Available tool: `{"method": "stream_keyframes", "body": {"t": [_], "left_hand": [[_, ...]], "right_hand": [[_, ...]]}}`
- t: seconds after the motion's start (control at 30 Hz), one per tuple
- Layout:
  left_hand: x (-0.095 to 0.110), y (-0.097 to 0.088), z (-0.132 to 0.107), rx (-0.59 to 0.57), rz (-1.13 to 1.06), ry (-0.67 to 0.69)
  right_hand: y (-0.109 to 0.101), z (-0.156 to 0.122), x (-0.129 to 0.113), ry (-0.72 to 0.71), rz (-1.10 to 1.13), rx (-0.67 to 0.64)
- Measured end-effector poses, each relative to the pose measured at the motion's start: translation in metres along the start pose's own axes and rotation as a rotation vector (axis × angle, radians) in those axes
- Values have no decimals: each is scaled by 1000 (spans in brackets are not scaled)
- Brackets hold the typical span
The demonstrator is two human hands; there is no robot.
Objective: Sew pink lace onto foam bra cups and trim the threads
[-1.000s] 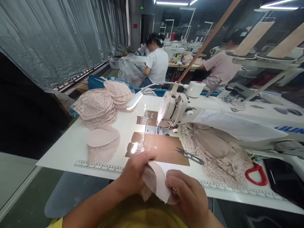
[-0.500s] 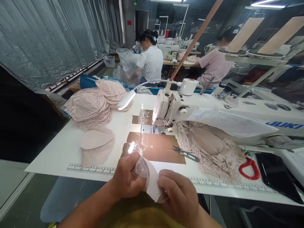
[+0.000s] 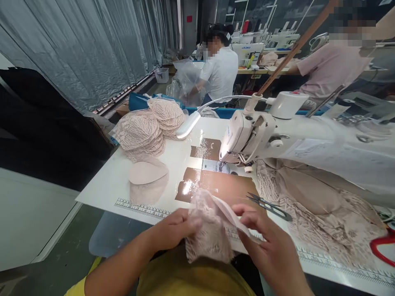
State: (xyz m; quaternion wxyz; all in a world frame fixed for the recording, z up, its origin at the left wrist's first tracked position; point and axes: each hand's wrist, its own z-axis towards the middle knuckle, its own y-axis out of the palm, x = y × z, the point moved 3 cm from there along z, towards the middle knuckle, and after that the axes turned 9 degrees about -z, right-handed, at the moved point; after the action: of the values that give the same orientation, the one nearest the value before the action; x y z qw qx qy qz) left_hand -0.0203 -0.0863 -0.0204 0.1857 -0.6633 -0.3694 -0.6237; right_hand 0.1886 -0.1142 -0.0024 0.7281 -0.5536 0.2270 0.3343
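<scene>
Above the table's front edge I hold a pale pink lace bra cup piece (image 3: 210, 234) between both hands. My left hand (image 3: 175, 230) pinches its left side, the thumb lying over the lace. My right hand (image 3: 265, 238) grips the smooth curved edge on the right, with fingers bent around it. The lace side faces me and hangs down. Beyond my hands stands a white sewing machine (image 3: 247, 131), its needle area lit. Thread snips (image 3: 270, 205) lie right of a brown taped patch (image 3: 228, 185). Left of it rests a sheer piece with a smooth pad (image 3: 148, 172).
Stacked lace cups (image 3: 138, 131) sit at the table's back left, near a lamp head (image 3: 189, 125). Lace garments (image 3: 321, 205) are heaped under the machine arm. Red-handled scissors (image 3: 382, 248) lie at the right edge. Two people sit at tables beyond.
The piece has been turned and opened out, so its lace side now shows. My right hand has moved right and its fingers have spread somewhat. The whole view has shifted.
</scene>
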Motion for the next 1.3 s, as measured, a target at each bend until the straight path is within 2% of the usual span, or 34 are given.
{"method": "stream_keyframes", "body": {"t": [0.1, 0.17, 0.2, 0.27, 0.33, 0.4, 0.43, 0.5, 0.6, 0.63, 0.7, 0.8, 0.9, 0.97, 1.03, 1.1, 1.17, 1.23, 1.3], "left_hand": [[1, 21, -3, -365, -292, -95], [-2, 24, -5, -478, -356, -140], [-4, 23, -6, -489, -357, -156], [-7, 15, -8, -433, -295, -179], [-5, 2, -7, -277, -106, -143], [6, -11, -5, -108, 139, -27], [13, -15, -2, -64, 242, 45], [25, -16, 6, -78, 365, 190], [31, -8, 23, -217, 440, 292], [32, -5, 28, -240, 450, 297], [33, -1, 33, -216, 452, 298], [41, 3, 27, -179, 395, 337], [52, 11, 11, -334, 378, 286], [55, 13, 5, -379, 479, 224], [54, 10, 7, -285, 611, 227], [46, 7, 14, -193, 642, 270], [33, 7, 20, -211, 533, 277], [18, 10, 26, -209, 398, 249], [7, 12, 30, -52, 330, 247]], "right_hand": [[28, -6, 3, 308, 447, -385], [40, -13, 4, 459, 702, -548], [44, -16, 5, 515, 795, -591], [47, -20, 6, 604, 908, -608], [48, -22, 6, 676, 968, -581], [49, -25, 5, 728, 1012, -555], [50, -26, 3, 737, 1032, -557], [52, -27, 1, 735, 1052, -567], [55, -27, -1, 713, 1033, -578], [54, -26, 0, 693, 1001, -573], [51, -24, 3, 634, 896, -545], [42, -20, 8, 567, 775, -427], [34, -21, 15, 574, 709, -264], [30, -24, 19, 546, 615, -187], [27, -25, 24, 460, 500, -126], [23, -22, 27, 323, 410, -91], [21, -18, 28, 184, 348, -115], [21, -15, 27, 128, 315, -156], [23, -15, 25, 133, 318, -172]]}}
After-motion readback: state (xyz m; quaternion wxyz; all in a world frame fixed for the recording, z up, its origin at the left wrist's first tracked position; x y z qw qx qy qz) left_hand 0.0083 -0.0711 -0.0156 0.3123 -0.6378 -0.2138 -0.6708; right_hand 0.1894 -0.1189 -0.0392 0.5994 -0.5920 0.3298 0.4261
